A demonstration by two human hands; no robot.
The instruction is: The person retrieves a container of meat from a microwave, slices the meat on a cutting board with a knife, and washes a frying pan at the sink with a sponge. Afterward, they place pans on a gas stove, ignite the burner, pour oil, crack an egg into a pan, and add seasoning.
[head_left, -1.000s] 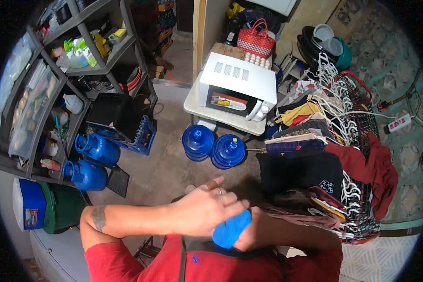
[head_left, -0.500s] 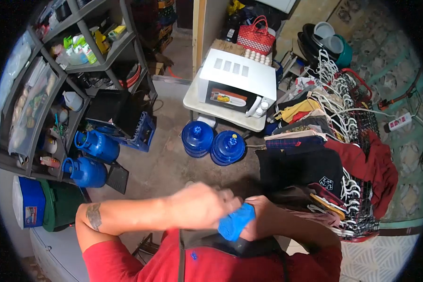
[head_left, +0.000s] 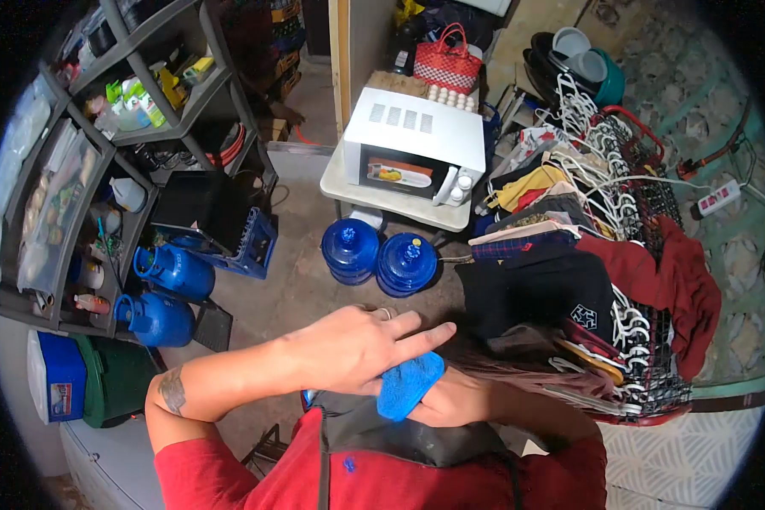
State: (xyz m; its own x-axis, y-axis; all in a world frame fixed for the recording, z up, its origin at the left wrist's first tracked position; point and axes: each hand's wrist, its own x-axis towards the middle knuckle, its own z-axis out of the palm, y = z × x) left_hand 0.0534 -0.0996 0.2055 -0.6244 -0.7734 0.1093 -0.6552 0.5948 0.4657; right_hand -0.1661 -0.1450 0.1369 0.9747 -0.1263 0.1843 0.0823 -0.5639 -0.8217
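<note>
In front of my chest is a small folded blue cloth (head_left: 410, 387) with a fuzzy surface. My right hand (head_left: 450, 399) comes in from the right and is closed on it; the cloth partly hides those fingers. My left hand (head_left: 357, 347), wearing a ring, reaches across from the left just above the cloth. Its fingers are stretched and apart, and the lower edge of the hand meets the cloth's left side. Whether the left thumb also grips the cloth is hidden.
Ahead, a white microwave (head_left: 412, 144) sits on a small table (head_left: 399, 206), with two blue water jugs (head_left: 350, 252) on the floor below. Left are blue gas cylinders (head_left: 174, 270) and a grey shelf (head_left: 178, 127). A rack of hanging clothes (head_left: 552, 289) stands close on the right.
My left hand, blurred before, now shows its fingers stretched out. The blue cloth and my right hand have shifted slightly left and up. The camera view has turned slightly.
</note>
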